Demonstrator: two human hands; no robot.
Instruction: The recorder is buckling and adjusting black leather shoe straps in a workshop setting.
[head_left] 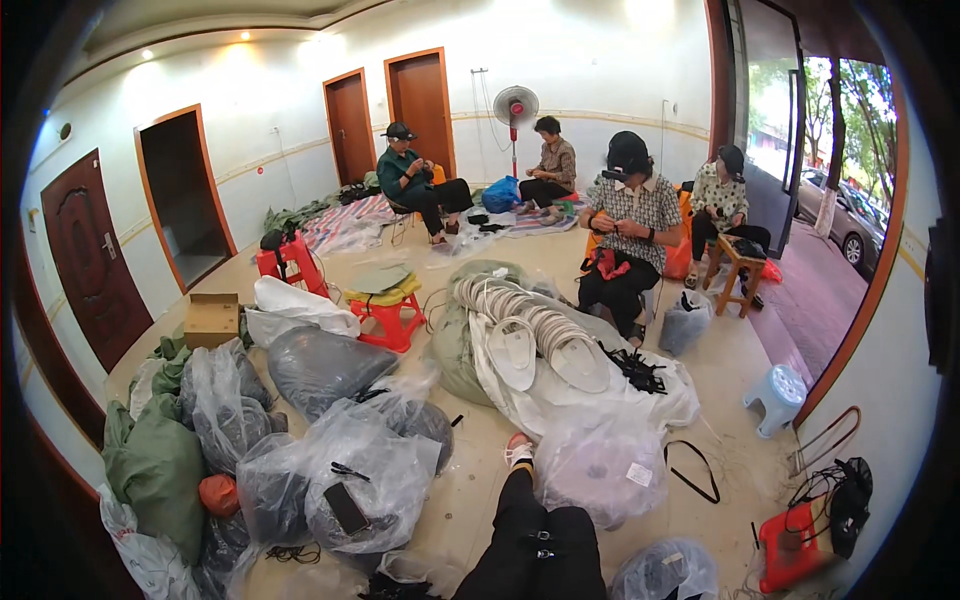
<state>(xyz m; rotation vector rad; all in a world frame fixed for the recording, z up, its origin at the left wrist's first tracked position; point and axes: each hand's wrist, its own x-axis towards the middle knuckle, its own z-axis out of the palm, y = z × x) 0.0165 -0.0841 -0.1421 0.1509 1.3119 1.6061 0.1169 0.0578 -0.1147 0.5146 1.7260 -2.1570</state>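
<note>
Neither of my hands is in the picture. My legs in black trousers (530, 570) come up from the lower edge, and two small dark buckle-like pieces with shiny parts (543, 536) lie on them. Just ahead sits a clear plastic bag (600, 470) with round, pale contents. Beyond it, a long row of whitish oval pieces (515, 315) rests on white sheeting (655, 405), beside a bundle of black straps (635, 368). To the left, a dark phone (346, 508) and a small black piece (350, 471) lie on a filled plastic bag (400, 455).
Filled sacks (155, 470) crowd the left, near a cardboard box (212, 320) and a red stool (390, 325). Several people sit working further back, one person (630, 215) nearest. A blue stool (776, 400), black strap loop (693, 470) and red stool (788, 545) stand or lie right.
</note>
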